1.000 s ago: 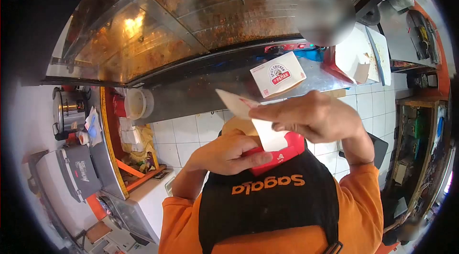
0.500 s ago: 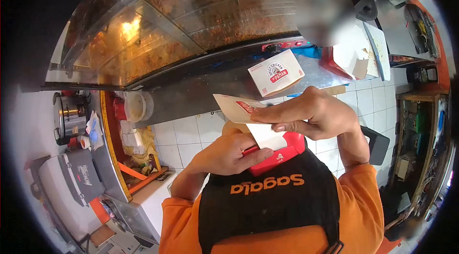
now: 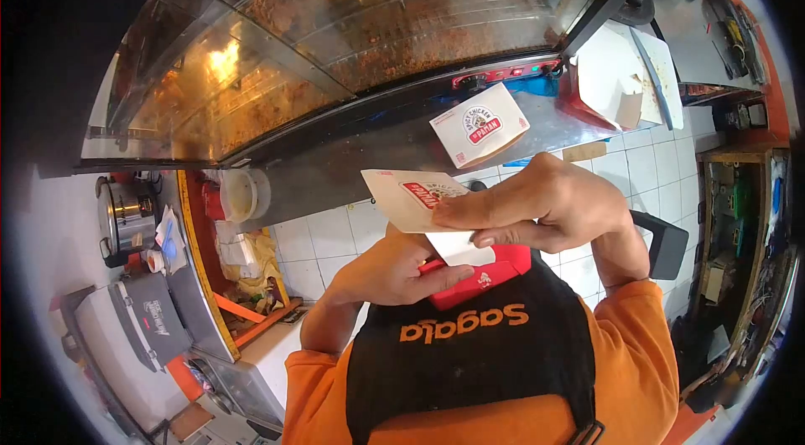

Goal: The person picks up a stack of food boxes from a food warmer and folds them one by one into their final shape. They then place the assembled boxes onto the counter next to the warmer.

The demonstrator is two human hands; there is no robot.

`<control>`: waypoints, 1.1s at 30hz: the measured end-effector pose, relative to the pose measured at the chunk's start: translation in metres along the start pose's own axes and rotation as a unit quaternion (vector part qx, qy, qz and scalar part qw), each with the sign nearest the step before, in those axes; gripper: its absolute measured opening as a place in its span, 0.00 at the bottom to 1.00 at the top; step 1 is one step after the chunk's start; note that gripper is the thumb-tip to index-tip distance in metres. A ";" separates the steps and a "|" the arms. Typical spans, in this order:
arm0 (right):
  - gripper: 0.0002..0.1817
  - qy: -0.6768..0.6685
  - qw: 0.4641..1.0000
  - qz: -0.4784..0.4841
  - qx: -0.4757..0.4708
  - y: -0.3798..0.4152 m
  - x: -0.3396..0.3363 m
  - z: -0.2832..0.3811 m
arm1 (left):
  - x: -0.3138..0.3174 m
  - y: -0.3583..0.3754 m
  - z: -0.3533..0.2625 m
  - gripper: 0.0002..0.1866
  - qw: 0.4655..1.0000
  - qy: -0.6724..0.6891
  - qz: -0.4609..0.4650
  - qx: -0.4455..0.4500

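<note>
1. Head view, the grip. The left hand (image 3: 394,269) has its fingers closed on the red carton (image 3: 480,282), thumb across the near side; some fingertips are hidden. The right hand (image 3: 553,202) pinches the printed panel (image 3: 411,198), its thumb beside the white flap (image 3: 459,250). The left grip appears to brace the body, leaving the right free to control the panel.

2. Head view, the position. The carton is held off the table (image 3: 335,160), beyond its near edge and in front of the apron (image 3: 470,361); whether it touches the cloth cannot be told. Holding it close to the body probably steadies it.

3. Head view, the appearance. The carton has a glossy red side with a small white mark. Its pale panel, with red and dark lettering, tilts outward; the interior is not visible. A matching printed box (image 3: 480,126) rests at the table's near edge, below the glass cabinet (image 3: 352,93).
</note>
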State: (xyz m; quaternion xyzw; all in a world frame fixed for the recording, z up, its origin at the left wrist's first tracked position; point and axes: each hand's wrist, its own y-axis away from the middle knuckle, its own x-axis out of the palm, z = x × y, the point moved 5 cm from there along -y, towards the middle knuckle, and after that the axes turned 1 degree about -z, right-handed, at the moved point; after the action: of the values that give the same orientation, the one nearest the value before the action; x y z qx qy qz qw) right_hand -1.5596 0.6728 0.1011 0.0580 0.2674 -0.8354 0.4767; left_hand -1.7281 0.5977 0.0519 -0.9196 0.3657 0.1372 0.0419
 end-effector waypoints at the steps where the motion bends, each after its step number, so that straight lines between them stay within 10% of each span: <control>1: 0.22 0.004 1.000 0.001 -0.014 0.000 0.001 0.001 | 0.000 0.001 0.000 0.18 1.000 0.012 0.002 0.000; 4: 0.20 -0.011 0.996 -0.010 0.086 0.005 -0.002 -0.002 | 0.001 0.003 0.007 0.18 1.000 0.011 0.009 -0.008; 33: 0.11 0.133 0.988 0.078 0.030 -0.024 -0.013 0.023 | 0.005 0.001 0.004 0.18 0.998 -0.014 -0.050 -0.022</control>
State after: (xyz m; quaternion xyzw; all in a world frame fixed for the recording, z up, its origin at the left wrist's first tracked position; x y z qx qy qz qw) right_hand -1.5689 0.6807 0.1341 0.2035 0.2979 -0.7881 0.4987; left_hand -1.7261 0.5941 0.0466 -0.9355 0.3152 0.1561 0.0335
